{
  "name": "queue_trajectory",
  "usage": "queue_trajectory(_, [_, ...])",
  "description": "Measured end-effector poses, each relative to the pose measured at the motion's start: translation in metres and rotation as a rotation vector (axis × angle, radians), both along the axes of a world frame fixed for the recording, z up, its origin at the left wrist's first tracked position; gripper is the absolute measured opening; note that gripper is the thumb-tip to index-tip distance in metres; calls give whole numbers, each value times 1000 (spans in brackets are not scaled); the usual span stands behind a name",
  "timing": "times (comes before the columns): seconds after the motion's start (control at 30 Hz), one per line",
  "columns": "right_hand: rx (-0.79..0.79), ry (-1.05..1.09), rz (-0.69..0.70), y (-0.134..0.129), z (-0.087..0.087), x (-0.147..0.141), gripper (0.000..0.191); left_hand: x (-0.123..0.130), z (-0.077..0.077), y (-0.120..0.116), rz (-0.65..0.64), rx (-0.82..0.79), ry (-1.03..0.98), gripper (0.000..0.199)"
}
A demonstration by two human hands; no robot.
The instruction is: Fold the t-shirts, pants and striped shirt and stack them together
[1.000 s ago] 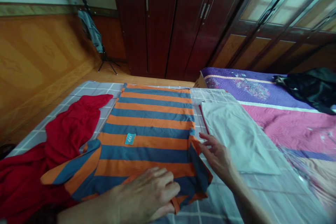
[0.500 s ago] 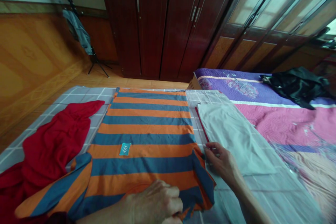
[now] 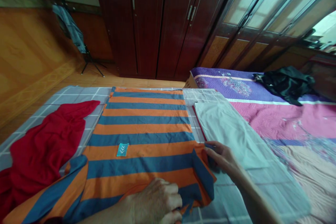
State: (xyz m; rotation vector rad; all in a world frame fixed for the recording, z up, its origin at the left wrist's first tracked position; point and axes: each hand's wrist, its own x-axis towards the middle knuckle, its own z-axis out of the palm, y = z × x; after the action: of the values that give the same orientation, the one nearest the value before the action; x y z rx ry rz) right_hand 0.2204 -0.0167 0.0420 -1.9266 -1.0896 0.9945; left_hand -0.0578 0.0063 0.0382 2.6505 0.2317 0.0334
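Note:
An orange and blue striped shirt (image 3: 141,129) lies spread on a grey checked cloth, with a small teal patch (image 3: 122,149) on it. Near the bottom, my left hand (image 3: 160,201) is closed on the shirt's fabric by the shoulder; its fingertips are partly hidden. My right hand (image 3: 219,155) pinches the shirt's right side where the sleeve folds inward, raising that edge slightly. Just beyond this hand lies a folded pale grey-green garment (image 3: 225,133) with a red edge showing beneath it.
A crumpled red garment (image 3: 49,143) lies on the left of the checked cloth (image 3: 70,94). Rightward is a bed with a purple and pink cover (image 3: 278,119), a black garment (image 3: 287,84) on top. Behind stand a dark red wardrobe (image 3: 147,28) and a tripod stand (image 3: 89,61).
My right hand has taken hold of the shirt's right edge and pulled it slightly outward. My left hand stays on the fabric. The whole view has shifted a little.

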Motion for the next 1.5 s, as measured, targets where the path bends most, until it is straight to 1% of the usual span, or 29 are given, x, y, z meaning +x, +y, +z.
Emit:
queue_trajectory(0.07, [-27, -123, 42, 2, 0, -4, 34, 0, -1, 0, -8, -2, -11, 20])
queue_trajectory(0.13, [-29, -220, 18, 5, 5, -6, 28, 0, -2, -1, -15, -4, -24, 23])
queue_trajectory(0.17, [-17, -217, -15, 7, 8, -7, 27, -1, -2, -1, -14, -6, -28, 23])
queue_trajectory(0.2, [-5, -168, -48, 8, 12, -7, 27, -1, -2, -1, -11, -7, -31, 23])
queue_trajectory(0.27, [2, 0, -100, 10, 20, -10, 30, -1, -1, 0, -3, -19, -32, 22])
queue_trajectory(0.33, [-19, 152, -109, 9, 25, -16, 38, -1, 1, 1, 12, -34, -26, 19])
queue_trajectory(0.4, [-44, 251, -30, 7, 28, -23, 49, -1, 3, 1, 13, -48, -22, 17])
queue_trajectory(0.47, [-94, 310, 89, 5, 28, -30, 47, -1, 3, 2, 12, -57, -23, 17])
queue_trajectory(0.5, [-122, 322, 125, 4, 29, -32, 44, -1, 3, 2, 12, -60, -26, 17])
queue_trajectory(0.53, [-137, 319, 127, 3, 30, -32, 42, -1, 2, 2, 14, -64, -26, 16])
queue_trajectory(0.6, [-118, 294, 52, 4, 34, -32, 40, -2, 1, 2, 26, -68, -18, 14])
queue_trajectory(0.67, [-43, 313, -28, 5, 38, -30, 37, -2, 1, 2, 34, -69, -8, 13])
queue_trajectory(0.7, [-13, 341, -41, 6, 40, -31, 35, -2, 1, 2, 38, -71, -7, 12])
queue_trajectory(0.73, [4, 376, -30, 6, 42, -31, 34, -2, 1, 3, 43, -73, -8, 11])
queue_trajectory(0.8, [3, 440, 45, 3, 43, -34, 37, -2, 1, 4, 47, -81, -15, 10])
queue_trajectory(0.87, [-44, 466, 137, -1, 41, -36, 42, -2, 1, 4, 51, -89, -18, 11])
queue_trajectory(0.9, [-77, 459, 156, -3, 39, -36, 43, -2, 1, 4, 54, -92, -19, 11])
queue_trajectory(0.93, [-110, 443, 148, -5, 38, -35, 43, -2, 0, 4, 58, -94, -21, 11])
queue_trajectory(1.0, [-140, 405, 59, -7, 36, -32, 43, -3, -1, 4, 64, -100, -25, 10])
queue_trajectory(1.07, [-117, 405, -28, -8, 38, -30, 41, -3, -1, 4, 67, -105, -31, 9])
queue_trajectory(1.1, [-103, 433, -33, -7, 39, -30, 39, -3, -2, 4, 67, -107, -35, 9])
queue_trajectory(1.17, [-82, 515, 40, -6, 43, -31, 37, -3, -2, 4, 64, -113, -44, 8])
queue_trajectory(1.23, [-94, 580, 178, -5, 47, -33, 37, -3, -2, 4, 63, -115, -56, 8])
queue_trajectory(1.3, [-125, 596, 295, -5, 48, -34, 36, -3, -2, 5, 65, -114, -64, 9])
queue_trajectory(1.33, [-141, 586, 319, -6, 47, -34, 35, -3, -3, 5, 67, -115, -65, 9])
queue_trajectory(1.4, [-165, 551, 287, -8, 45, -32, 32, -3, -3, 5, 70, -121, -63, 9])
queue_trajectory(1.5, [-193, 573, 125, -11, 41, -27, 31, -3, -3, 5, 68, -137, -68, 8])
